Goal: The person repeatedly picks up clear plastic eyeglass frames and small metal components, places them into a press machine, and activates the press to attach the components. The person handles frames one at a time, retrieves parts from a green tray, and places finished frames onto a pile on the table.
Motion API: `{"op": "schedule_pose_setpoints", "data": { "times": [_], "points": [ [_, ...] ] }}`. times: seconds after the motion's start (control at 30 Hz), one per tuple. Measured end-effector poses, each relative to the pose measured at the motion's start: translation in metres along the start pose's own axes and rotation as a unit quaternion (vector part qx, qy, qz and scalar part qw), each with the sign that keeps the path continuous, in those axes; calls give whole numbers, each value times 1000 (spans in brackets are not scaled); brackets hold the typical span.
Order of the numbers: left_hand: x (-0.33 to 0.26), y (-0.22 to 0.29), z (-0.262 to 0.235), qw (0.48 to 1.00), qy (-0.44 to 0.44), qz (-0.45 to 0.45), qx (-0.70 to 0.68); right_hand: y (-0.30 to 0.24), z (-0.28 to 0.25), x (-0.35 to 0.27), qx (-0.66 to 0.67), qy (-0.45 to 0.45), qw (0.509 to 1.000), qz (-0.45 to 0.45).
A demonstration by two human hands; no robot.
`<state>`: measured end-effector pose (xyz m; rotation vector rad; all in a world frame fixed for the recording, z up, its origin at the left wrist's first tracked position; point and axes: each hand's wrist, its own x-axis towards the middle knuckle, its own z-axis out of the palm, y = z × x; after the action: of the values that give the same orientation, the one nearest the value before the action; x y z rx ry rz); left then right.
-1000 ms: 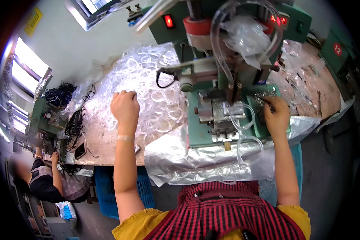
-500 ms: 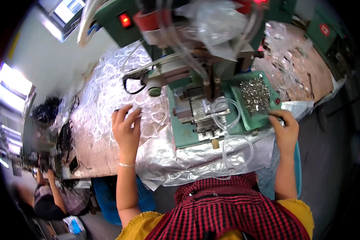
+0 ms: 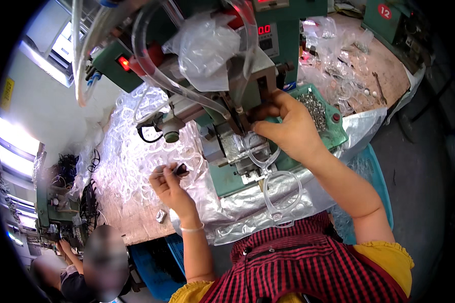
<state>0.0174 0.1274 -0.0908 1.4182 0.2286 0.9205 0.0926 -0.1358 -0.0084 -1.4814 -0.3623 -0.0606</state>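
My right hand [image 3: 292, 126] is up at the tool head of the green bench press [image 3: 236, 123], thumb and fingers drawn together beside the vertical tooling. Whatever they hold is hidden. Just below, a clear plastic piece with two joined loops [image 3: 299, 189] lies across the metal fixture [image 3: 237, 147] and hangs over the front edge. My left hand [image 3: 173, 192] hovers left of the press, above the edge of a heap of clear plastic loops [image 3: 141, 151]. Its thumb and forefinger are pinched, with a small dark patch at the tips that I cannot make out.
A green tray [image 3: 341, 134] of small metal parts stands right of the press. Blue baskets [image 3: 381, 171] sit below the bench on both sides. Silvery sheeting [image 3: 237, 217] covers the bench's front edge. Another person [image 3: 76, 275] works at far left.
My right hand has left the parts tray and come in to the press tooling. My left hand has dropped lower and its fingers have closed to a pinch. The head view has shifted.
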Motion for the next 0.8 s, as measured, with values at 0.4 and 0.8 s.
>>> {"op": "schedule_pose_setpoints", "data": {
  "times": [0.4,0.8],
  "points": [
    [13,127,61,933,-144,294,-151,11,-23,1,-279,36,946,-159],
    [29,124,70,916,-201,345,-43,80,-83,-7,-518,161,832,-113]
  ]
}}
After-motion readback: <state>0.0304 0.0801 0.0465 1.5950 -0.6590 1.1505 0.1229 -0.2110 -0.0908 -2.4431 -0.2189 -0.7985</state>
